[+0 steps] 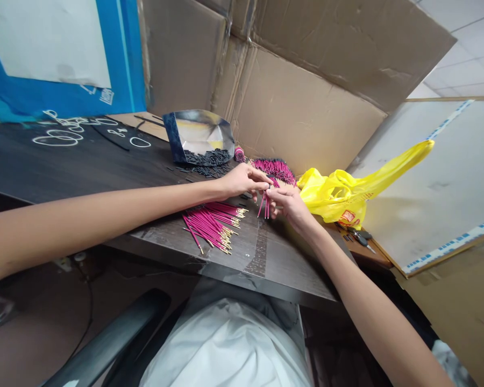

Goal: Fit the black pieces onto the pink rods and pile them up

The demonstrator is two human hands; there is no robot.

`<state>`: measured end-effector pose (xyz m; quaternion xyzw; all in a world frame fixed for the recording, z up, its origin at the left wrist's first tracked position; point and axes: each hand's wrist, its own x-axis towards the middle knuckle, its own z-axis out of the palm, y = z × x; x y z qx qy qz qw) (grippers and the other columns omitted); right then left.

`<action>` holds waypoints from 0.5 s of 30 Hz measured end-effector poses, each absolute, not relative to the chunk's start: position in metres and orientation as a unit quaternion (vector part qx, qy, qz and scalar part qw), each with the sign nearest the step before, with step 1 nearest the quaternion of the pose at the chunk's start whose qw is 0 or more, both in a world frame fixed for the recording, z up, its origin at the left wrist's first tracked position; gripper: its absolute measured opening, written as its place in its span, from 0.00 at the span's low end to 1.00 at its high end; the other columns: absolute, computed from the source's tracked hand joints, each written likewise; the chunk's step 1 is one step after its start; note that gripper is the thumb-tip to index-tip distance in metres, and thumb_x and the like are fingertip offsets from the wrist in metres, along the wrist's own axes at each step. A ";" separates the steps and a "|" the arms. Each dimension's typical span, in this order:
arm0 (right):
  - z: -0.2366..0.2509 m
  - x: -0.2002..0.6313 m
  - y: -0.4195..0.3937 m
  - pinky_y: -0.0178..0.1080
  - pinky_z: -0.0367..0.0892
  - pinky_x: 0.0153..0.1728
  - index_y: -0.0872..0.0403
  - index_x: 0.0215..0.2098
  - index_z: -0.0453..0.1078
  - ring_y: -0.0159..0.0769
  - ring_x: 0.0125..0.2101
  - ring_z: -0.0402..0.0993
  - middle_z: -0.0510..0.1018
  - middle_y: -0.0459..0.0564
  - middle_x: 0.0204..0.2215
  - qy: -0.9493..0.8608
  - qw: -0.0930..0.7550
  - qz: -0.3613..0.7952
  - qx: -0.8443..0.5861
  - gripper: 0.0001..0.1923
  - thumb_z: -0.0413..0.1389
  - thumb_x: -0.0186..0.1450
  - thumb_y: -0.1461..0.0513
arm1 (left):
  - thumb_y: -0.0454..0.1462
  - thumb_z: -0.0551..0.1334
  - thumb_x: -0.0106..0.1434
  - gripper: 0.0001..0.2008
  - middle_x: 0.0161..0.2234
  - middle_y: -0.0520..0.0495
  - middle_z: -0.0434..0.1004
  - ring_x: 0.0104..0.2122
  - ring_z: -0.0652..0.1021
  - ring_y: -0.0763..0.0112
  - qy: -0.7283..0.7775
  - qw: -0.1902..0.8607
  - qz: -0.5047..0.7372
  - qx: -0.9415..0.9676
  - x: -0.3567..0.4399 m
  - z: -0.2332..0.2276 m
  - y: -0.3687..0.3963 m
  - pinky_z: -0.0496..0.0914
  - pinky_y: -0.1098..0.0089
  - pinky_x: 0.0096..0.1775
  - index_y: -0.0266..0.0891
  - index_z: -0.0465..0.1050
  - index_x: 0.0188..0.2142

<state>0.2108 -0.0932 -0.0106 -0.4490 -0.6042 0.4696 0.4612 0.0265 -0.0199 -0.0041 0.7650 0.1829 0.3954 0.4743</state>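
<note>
My right hand (289,205) is closed around a few thin pink wires (265,205), whose ends point down toward the table. Fingertips meet over these wires, where my left hand (244,180) is closed in a pinch; what sits between its fingers is too small to make out. Below the left hand lies a loose pile of pink wires with gold-coloured ends (213,226). Behind both hands is a thick row of pink wires with dark ends (275,170). Short black tubes (210,158) spill from an opened foil pouch (204,129) beyond the left hand.
A yellow plastic bag (331,193) lies right of my right hand, with keys (361,236) beside it. White rubber bands (58,137) are at the back left of the dark table (84,172). Cardboard panels (298,97) stand behind. A chair armrest (121,333) is below left.
</note>
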 end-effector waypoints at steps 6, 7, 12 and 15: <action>-0.011 0.210 -0.092 0.35 0.68 0.22 0.56 0.30 0.77 0.30 0.21 0.69 0.72 0.45 0.19 -0.614 0.439 0.451 -0.477 0.19 0.69 0.53 0.49 | 0.31 0.69 0.57 0.06 0.25 0.47 0.81 0.21 0.74 0.77 0.217 0.451 0.429 0.752 0.027 0.000 -0.025 0.71 0.73 0.28 0.33 0.84 0.35; -0.011 0.209 -0.092 0.35 0.68 0.22 0.57 0.31 0.77 0.31 0.21 0.69 0.74 0.46 0.20 -0.618 0.434 0.444 -0.482 0.20 0.69 0.53 0.49 | 0.31 0.69 0.57 0.05 0.25 0.47 0.81 0.21 0.74 0.77 0.223 0.449 0.436 0.747 0.028 0.001 -0.025 0.71 0.73 0.28 0.33 0.84 0.34; -0.010 0.206 -0.093 0.35 0.67 0.20 0.57 0.29 0.78 0.31 0.20 0.69 0.75 0.47 0.20 -0.640 0.435 0.380 -0.508 0.19 0.68 0.53 0.49 | 0.30 0.69 0.55 0.04 0.26 0.46 0.81 0.21 0.74 0.77 0.244 0.447 0.463 0.725 0.029 0.002 -0.026 0.69 0.73 0.27 0.33 0.83 0.32; -0.012 0.204 -0.094 0.35 0.66 0.20 0.56 0.31 0.77 0.32 0.20 0.69 0.76 0.46 0.22 -0.651 0.458 0.303 -0.525 0.17 0.66 0.55 0.50 | 0.30 0.69 0.56 0.03 0.27 0.45 0.81 0.21 0.73 0.77 0.243 0.444 0.491 0.709 0.030 0.004 -0.028 0.69 0.73 0.26 0.32 0.83 0.31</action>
